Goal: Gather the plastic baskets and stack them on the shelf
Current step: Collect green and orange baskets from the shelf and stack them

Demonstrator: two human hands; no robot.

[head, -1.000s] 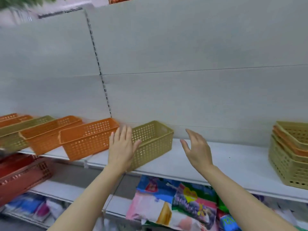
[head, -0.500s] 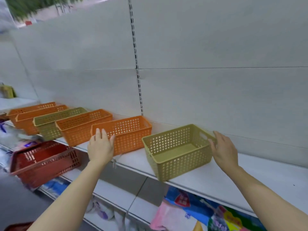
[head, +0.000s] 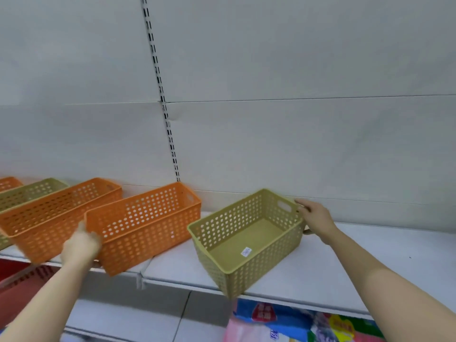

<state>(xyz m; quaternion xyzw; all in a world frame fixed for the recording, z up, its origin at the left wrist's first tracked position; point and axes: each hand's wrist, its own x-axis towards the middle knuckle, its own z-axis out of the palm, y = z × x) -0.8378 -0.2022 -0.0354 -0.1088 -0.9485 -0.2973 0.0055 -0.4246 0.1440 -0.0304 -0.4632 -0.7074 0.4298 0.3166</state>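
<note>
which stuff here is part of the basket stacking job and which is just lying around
Job: olive basket held by right hand; orange basket at left hand; second orange basket; shelf.
Lying about: colourful packets below; red basket.

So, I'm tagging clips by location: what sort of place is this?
Probably a shop aisle: a white shelf on a slotted upright, a price sticker inside the green basket, and packaged goods below.
</note>
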